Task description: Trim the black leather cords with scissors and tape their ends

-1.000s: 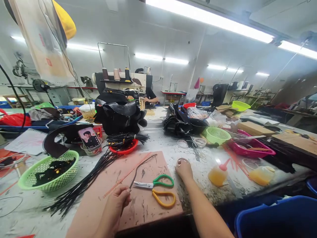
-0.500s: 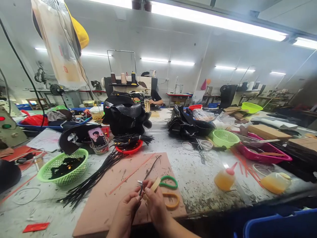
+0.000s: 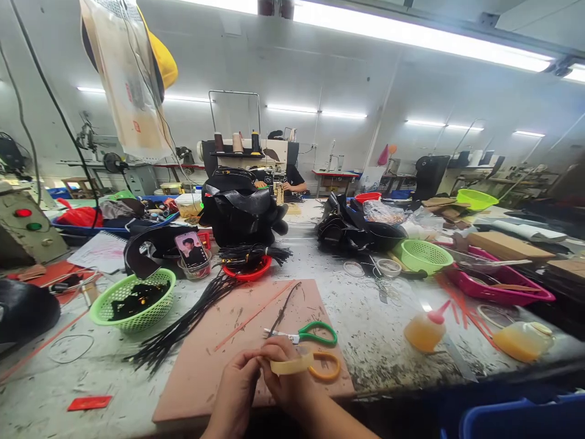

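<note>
My left hand (image 3: 238, 383) and my right hand (image 3: 287, 381) meet fingertip to fingertip over the near part of a pinkish board (image 3: 196, 372). Both are closed in a pinch, and what lies between the fingertips is hidden. A pale yellow roll of tape (image 3: 292, 366) sits in my right hand, around or against its fingers. Just beyond that hand are scissors (image 3: 319, 333) with one green and one orange handle, their blades pointing left. A thin black strip (image 3: 283, 310) lies on the board past the blades.
Black strips (image 3: 192, 323) lie bundled left of the board. Around it stand a green basket (image 3: 132, 320), a red bowl (image 3: 249, 275) and a phone (image 3: 191, 250). Glue bottles (image 3: 425, 332) and a magenta tray (image 3: 503, 296) are at right. A co-worker (image 3: 292, 180) sits behind.
The view has shifted a little, so the bench appears farther right. My hands have come together, covering the dark strip with a silvery tip. The tape roll has turned flatter, and the scissor blades now show.
</note>
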The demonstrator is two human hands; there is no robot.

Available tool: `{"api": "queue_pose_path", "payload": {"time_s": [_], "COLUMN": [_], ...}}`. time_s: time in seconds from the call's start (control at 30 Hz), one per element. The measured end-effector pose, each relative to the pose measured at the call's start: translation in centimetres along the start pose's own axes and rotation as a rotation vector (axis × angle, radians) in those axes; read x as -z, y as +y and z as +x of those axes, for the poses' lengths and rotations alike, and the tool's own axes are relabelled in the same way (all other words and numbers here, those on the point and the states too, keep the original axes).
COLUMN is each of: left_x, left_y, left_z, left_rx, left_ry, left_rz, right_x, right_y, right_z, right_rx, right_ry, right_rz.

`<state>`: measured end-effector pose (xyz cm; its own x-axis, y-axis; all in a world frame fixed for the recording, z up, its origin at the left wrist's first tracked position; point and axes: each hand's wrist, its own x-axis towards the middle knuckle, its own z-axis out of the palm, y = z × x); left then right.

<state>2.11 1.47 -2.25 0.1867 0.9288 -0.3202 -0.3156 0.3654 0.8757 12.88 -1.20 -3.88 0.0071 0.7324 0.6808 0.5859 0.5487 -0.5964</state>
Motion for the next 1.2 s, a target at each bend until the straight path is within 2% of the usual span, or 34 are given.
{"api": "queue_pose_path", "payload": {"time_s": [0.07,0.13,0.27,0.4,0.5,0.63,0.73,0.93,1.2], "left_x": [0.0,-0.2,-0.7,-0.6,-0.3,-0.1,-0.1,0.2,0.4], "left_y": [0.2,0.4,0.8,0.9,0.7,0.5,0.5,0.5,0.5], "left_z": [0.0,-0.2,-0.8,-1.0,-1.0,-1.2,-1.3,-1.3,-1.4], "left_rx": [0.006,0.020,0.035,0.042,0.018,-0.022,-0.025,-0.062,-0.068], "left_ry": [-0.001,0.003,0.036,0.071,0.057,0.037,0.025,0.000,-0.020], "left_rz": [-0.002,-0.032,-0.083,-0.106,-0.113,-0.070,-0.058,-0.035,-0.016], "right_x": [0.8,1.5,2.6,2.9,2.4,1.0,0.2,-0.1,-0.3], "right_y": [0.1,0.1,-0.1,-0.2,-0.5,-1.3,-1.7,-1.8,-1.4], "right_z": [0.3,0.6,1.0,0.7,0.1,-0.3,-0.1,0.2,0.1], "right_rx": [0.062,0.035,-0.219,-0.531,-0.659,-0.730,-0.782,-0.852,-0.825], "right_ry": [-0.044,-0.071,-0.117,0.027,0.137,0.186,0.193,0.210,0.205], "right_rz": [-0.134,-0.185,-0.006,0.257,0.529,0.805,0.917,0.973,0.945]}}
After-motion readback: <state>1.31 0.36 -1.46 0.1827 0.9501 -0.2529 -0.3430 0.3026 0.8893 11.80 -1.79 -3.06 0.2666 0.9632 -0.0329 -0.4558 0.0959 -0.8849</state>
